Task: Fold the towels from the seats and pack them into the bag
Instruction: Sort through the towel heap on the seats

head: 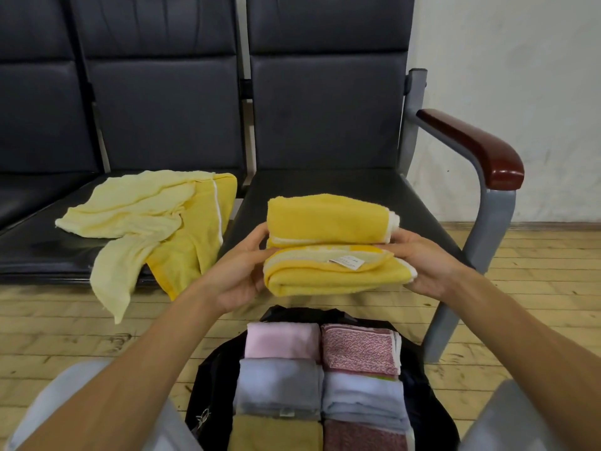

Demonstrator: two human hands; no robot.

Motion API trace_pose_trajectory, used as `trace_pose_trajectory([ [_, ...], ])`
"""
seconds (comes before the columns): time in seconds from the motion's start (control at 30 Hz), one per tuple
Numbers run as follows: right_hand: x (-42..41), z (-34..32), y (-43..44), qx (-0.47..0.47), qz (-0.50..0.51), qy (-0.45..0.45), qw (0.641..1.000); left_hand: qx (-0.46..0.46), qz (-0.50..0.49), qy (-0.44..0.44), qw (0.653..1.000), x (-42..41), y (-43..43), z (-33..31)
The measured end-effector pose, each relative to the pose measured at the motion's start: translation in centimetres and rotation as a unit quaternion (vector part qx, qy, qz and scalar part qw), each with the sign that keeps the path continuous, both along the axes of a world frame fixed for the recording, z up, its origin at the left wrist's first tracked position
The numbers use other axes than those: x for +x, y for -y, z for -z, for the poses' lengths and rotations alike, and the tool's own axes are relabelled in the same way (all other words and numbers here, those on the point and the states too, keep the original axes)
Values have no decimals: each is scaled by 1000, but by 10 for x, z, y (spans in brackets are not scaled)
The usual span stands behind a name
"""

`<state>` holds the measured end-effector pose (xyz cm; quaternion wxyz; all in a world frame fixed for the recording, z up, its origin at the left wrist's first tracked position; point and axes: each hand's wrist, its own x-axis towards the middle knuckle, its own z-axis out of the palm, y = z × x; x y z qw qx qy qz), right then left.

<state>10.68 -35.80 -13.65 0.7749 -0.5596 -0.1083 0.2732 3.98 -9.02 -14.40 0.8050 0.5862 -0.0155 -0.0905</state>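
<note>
You held the folded yellow towel (331, 278) at the seat (341, 183) front edge, near the bag (211, 379).
Your left hand (242, 271) and right hand (422, 265) each clasped one end, fingers apparently curled beneath, hidden by cloth.

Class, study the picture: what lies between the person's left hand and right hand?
In the head view, the folded yellow towel spans the gap; the left hand and right hand grip its two ends.
</note>
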Motion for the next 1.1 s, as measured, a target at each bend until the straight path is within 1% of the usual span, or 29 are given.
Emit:
trace_pose_trajectory([
  [0.07,2,2,0,-18,18,-4,1000,-23,-5,-19,1000,1,-2,2],
  [0.13,4,4,1,-21,32,-37,999,-25,-5,-43,999,2,-4,3],
  [0.2,6,5,2,-23,26,-65,997,-37,-1,-71,997,4,-7,7],
  [0.27,6,6,0,-57,28,-63,996,-39,-2,-97,995,5,-8,11],
  [0.3,6,7,0,-89,23,-53,994,-18,1,-99,995,5,-7,12],
  [0.33,6,9,-1,-122,13,-43,991,11,6,-94,996,6,-5,13],
  [0.4,4,12,-5,-151,-5,-20,988,54,19,-72,996,5,1,15],
  [0.47,2,12,-7,-149,1,-19,989,65,-5,-58,996,5,4,18],
  [0.53,3,13,-6,-143,12,-52,988,75,-32,-53,995,6,4,20],
  [0.63,2,15,-7,-159,-7,-75,984,68,-62,-84,992,6,6,21],
  [0.7,4,18,-8,-164,1,-79,983,67,-79,-100,990,6,7,24],
  [0.77,5,21,-9,-169,12,-71,983,83,-92,-92,988,7,8,28],
  [0.87,2,23,-13,-212,6,-39,976,129,-105,-71,984,6,12,33],
  [0.97,-5,28,-19,-239,9,-38,970,140,-119,-84,979,1,17,38],
  [1.03,-9,31,-21,-254,8,-22,967,154,-119,-84,977,-3,16,43],
  [1.1,-10,32,-22,-252,14,-15,968,168,-107,-79,977,-6,11,48],
])
